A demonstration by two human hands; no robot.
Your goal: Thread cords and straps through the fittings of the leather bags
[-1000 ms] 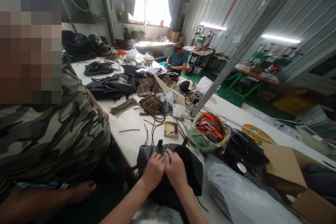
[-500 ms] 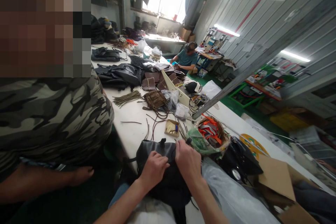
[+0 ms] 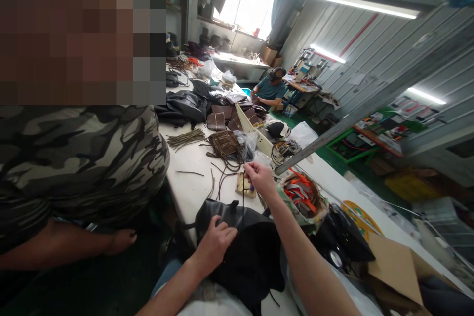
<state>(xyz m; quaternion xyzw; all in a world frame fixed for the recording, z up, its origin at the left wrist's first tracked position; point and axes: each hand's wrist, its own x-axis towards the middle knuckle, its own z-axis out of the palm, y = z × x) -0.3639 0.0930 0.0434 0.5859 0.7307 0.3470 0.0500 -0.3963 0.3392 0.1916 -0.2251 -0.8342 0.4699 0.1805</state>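
Pinching a thin dark thread between thumb and fingertips, the right hand is raised over the table in the head view, just above a small tray. The thread runs taut and nearly straight down from that pinch to the black bag, which lies at the table's near edge, partly over the person's lap. The left hand is clamped on the bag's top, fingers curled into the soft material. The two hands are apart, one high and one low.

The bag looks limp and light. It sags and folds under the hand, and its smooth, slightly shiny skin could slide. A grip on the top edge or the loop would likely hold better than one on the flat panel. The thread is too fine for anything but a fingertip pinch, and a hard pull might snap it.

Just beside the bag sits a sack of orange straps, and a brown pouch lies farther up. A co-worker's hand rests at left, well apart.
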